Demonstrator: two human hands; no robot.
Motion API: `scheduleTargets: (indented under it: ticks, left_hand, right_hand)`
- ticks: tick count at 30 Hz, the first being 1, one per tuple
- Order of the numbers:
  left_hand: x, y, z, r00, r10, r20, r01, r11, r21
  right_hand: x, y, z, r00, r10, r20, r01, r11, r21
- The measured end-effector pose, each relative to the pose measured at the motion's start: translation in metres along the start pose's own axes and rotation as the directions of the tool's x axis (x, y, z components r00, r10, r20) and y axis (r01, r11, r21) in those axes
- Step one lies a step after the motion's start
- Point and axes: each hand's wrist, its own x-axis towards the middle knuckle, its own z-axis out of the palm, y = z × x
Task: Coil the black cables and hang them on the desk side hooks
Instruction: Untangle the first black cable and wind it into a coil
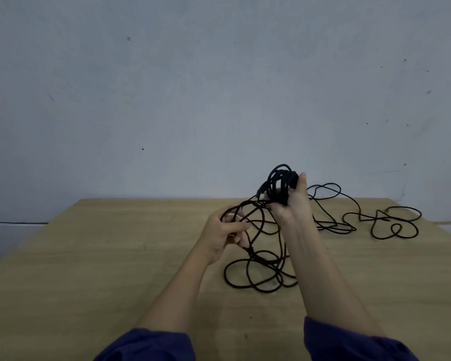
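Coiling in hand: coil (281, 179) gripped by right hand (293, 204), loose cable (264, 261) pinched by left hand (224, 233). Next loop: tangled slack to be fed from surface (115, 256).

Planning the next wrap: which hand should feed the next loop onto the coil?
Left. The left hand pinches the loose cable; the right hand is full, gripping the raised coil.
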Motion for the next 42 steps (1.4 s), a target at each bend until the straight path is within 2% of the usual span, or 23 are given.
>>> scheduleTargets:
  ticks: [3,7,8,11,13,15,18,22,25,27,31,33,34,35,36,37,38,40,42]
  left_hand:
    - [0.005,0.005,-0.006,1.000,-0.014,0.019,0.012,0.996,0.092]
    - [0.006,0.005,-0.004,0.999,-0.048,-0.003,0.049,0.998,0.048]
    - [0.005,0.002,-0.002,0.998,-0.068,0.017,0.067,0.993,0.095]
    - [0.004,-0.014,0.006,0.990,-0.109,0.089,0.063,0.910,0.409]
    - [0.006,-0.017,0.006,0.996,-0.067,0.062,0.029,0.873,0.487]
    - [0.009,-0.012,-0.002,0.999,0.015,0.041,-0.033,0.882,0.470]
    - [0.011,0.002,-0.017,0.993,0.078,0.091,-0.113,0.866,0.487]
    - [0.013,0.006,-0.036,0.994,0.001,0.108,-0.052,0.884,0.465]
    - [0.013,0.006,-0.044,0.989,-0.086,0.123,0.001,0.826,0.563]
    - [0.013,0.005,-0.045,0.982,-0.081,0.169,-0.029,0.823,0.567]
    - [0.009,-0.006,-0.034,0.986,-0.072,0.152,0.007,0.920,0.391]
    - [0.009,-0.012,-0.032,0.988,-0.063,0.139,-0.008,0.888,0.459]
    - [0.010,-0.015,-0.036,0.987,-0.057,0.148,-0.042,0.806,0.591]
    - [0.011,-0.018,-0.044,0.984,-0.056,0.172,-0.099,0.629,0.771]
    - [0.010,-0.020,-0.054,0.982,-0.068,0.177,-0.138,0.381,0.914]
    - [0.008,-0.022,-0.065,0.988,-0.062,0.143,-0.130,0.170,0.977]
    - [0.006,-0.021,-0.074,0.994,-0.045,0.099,-0.096,0.054,0.994]
    - [0.005,-0.016,-0.083,1.000,-0.004,0.023,-0.024,-0.054,0.998]
    - [0.007,-0.010,-0.095,0.998,0.057,-0.009,0.023,-0.235,0.972]
  right_hand:
    - [0.003,-0.003,-0.004,1.000,-0.010,0.008,0.010,0.999,0.037]
    - [-0.002,-0.006,0.000,0.999,-0.035,0.002,0.034,0.990,0.139]
    - [-0.003,-0.005,0.001,1.000,-0.023,0.006,0.022,0.985,0.172]
    - [-0.005,0.002,-0.001,0.999,0.037,0.031,-0.043,0.974,0.221]
    - [-0.005,0.000,-0.005,0.999,0.044,0.019,-0.047,0.971,0.233]
    - [-0.002,-0.007,-0.013,1.000,0.011,-0.019,-0.007,0.981,0.193]
    - [0.006,-0.016,-0.028,0.999,-0.024,-0.043,0.028,0.995,0.099]
    - [0.015,-0.014,-0.043,0.998,-0.016,-0.063,0.019,0.999,0.048]
    - [0.018,-0.015,-0.050,0.996,-0.026,-0.085,0.031,0.998,0.058]
    - [0.018,-0.016,-0.053,0.996,-0.033,-0.084,0.039,0.996,0.078]
    - [0.017,-0.012,-0.053,0.999,-0.023,-0.045,0.028,0.994,0.109]
    - [0.015,-0.015,-0.049,0.999,-0.042,-0.032,0.045,0.994,0.098]
    - [0.013,-0.021,-0.047,0.997,-0.065,-0.030,0.068,0.993,0.099]
    - [0.012,-0.029,-0.045,0.995,-0.098,-0.028,0.101,0.988,0.114]
    - [0.012,-0.039,-0.045,0.991,-0.133,-0.026,0.135,0.982,0.130]
    - [0.012,-0.049,-0.045,0.986,-0.162,-0.024,0.164,0.978,0.131]
    - [0.012,-0.057,-0.047,0.982,-0.187,-0.027,0.189,0.975,0.118]
    - [0.013,-0.064,-0.053,0.978,-0.205,-0.045,0.208,0.974,0.094]
    - [0.014,-0.066,-0.060,0.977,-0.207,-0.059,0.211,0.974,0.081]
